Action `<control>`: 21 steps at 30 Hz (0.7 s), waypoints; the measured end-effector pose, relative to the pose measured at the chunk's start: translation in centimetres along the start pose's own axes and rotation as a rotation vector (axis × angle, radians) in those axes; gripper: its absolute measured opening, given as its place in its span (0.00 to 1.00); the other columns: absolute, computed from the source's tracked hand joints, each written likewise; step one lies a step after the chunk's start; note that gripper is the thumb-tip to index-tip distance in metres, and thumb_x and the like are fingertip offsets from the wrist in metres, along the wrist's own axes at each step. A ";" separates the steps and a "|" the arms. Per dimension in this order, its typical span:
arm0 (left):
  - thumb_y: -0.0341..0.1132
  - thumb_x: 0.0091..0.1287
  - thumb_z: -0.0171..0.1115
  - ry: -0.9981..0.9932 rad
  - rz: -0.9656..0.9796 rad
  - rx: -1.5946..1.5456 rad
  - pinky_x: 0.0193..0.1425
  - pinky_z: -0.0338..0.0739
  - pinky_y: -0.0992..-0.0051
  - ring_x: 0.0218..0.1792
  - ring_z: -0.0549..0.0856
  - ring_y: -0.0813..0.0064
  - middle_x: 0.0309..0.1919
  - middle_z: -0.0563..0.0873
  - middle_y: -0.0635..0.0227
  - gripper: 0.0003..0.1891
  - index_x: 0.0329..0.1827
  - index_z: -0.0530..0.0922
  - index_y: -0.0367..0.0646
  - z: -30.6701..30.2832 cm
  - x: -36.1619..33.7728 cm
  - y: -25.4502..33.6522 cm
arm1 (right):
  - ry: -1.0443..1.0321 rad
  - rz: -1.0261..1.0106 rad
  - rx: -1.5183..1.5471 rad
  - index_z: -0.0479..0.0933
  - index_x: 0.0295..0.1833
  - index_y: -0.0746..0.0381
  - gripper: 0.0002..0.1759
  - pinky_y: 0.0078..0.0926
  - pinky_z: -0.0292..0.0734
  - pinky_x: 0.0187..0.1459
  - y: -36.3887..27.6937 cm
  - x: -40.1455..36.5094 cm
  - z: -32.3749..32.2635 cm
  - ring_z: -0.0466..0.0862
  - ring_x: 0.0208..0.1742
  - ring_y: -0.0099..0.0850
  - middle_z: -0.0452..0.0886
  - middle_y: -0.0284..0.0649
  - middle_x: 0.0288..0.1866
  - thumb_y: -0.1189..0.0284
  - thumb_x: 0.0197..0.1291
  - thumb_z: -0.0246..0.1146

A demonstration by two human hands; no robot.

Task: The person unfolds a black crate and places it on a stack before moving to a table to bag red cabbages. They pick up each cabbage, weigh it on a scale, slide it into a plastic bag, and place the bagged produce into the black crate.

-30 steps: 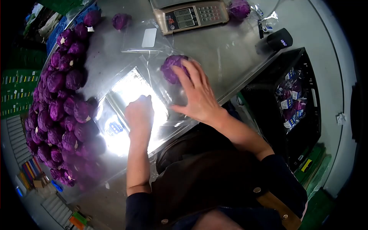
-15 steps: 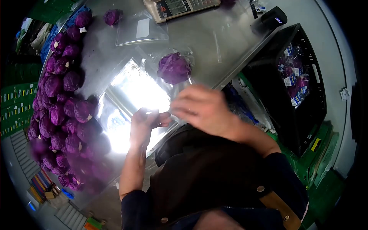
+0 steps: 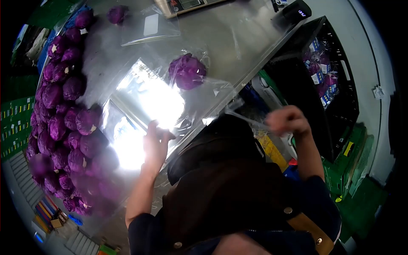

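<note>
So the right hand is lifted off to the right of the stainless steel table, past its edge. It's closed into a loose fist, with thumb and fingers pinching a stretched-out end of the clear plastic bag. That plastic runs taut from the hand back to the table edge. The red cabbage sits inside the bag on the tabletop, well apart from both hands and roughly mid-table.

The left hand is down at the near edge of the table with its fingers bent, resting on the plastic right beside a big patch of glare. Honestly I can't tell if it's gripping the film or just pressing on it, since the glare washes it out.

Other stuff around: a big pile of loose red cabbages along the left side of the table. Further back there's an empty clear bag with a white label, a single cabbage beside that, and a weighing scale at the far edge. On the right, off the table, a black crate holds bagged, labelled cabbages.
</note>
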State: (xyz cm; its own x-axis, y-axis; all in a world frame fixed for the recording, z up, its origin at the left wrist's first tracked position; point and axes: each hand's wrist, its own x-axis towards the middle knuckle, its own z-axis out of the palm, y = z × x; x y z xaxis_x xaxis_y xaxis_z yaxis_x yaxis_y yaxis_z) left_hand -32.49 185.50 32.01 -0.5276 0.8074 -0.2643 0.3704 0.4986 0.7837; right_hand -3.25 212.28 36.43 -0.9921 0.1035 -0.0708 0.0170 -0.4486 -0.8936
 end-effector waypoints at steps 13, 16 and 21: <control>0.24 0.64 0.52 -0.068 -0.250 -0.404 0.36 0.79 0.75 0.29 0.85 0.72 0.36 0.85 0.55 0.28 0.67 0.57 0.35 0.3 -1.6 -3.6 | 0.505 -0.176 -1.488 0.72 0.60 0.53 0.28 0.35 0.71 0.59 9.1 5.4 -0.5 0.73 0.60 0.40 0.67 0.39 0.67 0.76 0.51 0.66; 0.22 0.59 0.55 0.072 -0.005 -0.466 0.51 0.78 0.71 0.50 0.83 0.63 0.55 0.77 0.47 0.33 0.70 0.55 0.38 0.2 -2.4 -7.4 | 0.267 -0.456 -1.570 0.77 0.55 0.53 0.23 0.33 0.72 0.58 8.3 9.6 -0.6 0.74 0.59 0.37 0.69 0.37 0.64 0.74 0.50 0.66; 0.24 0.53 0.66 0.320 0.688 0.348 0.67 0.63 0.58 0.68 0.65 0.47 0.69 0.63 0.52 0.37 0.68 0.62 0.47 2.7 2.7 -9.3 | 0.148 -0.513 -1.544 0.80 0.50 0.56 0.22 0.32 0.73 0.58 8.4 10.5 -1.0 0.74 0.59 0.36 0.75 0.35 0.59 0.75 0.45 0.69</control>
State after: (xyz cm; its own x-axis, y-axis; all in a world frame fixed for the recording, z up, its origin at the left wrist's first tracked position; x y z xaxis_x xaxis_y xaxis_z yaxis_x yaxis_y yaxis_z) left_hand -35.27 183.94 22.48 -0.2696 0.8646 0.4240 0.8767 0.0381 0.4796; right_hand -13.35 210.54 27.75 -0.9143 0.0732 0.3983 -0.1009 0.9113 -0.3992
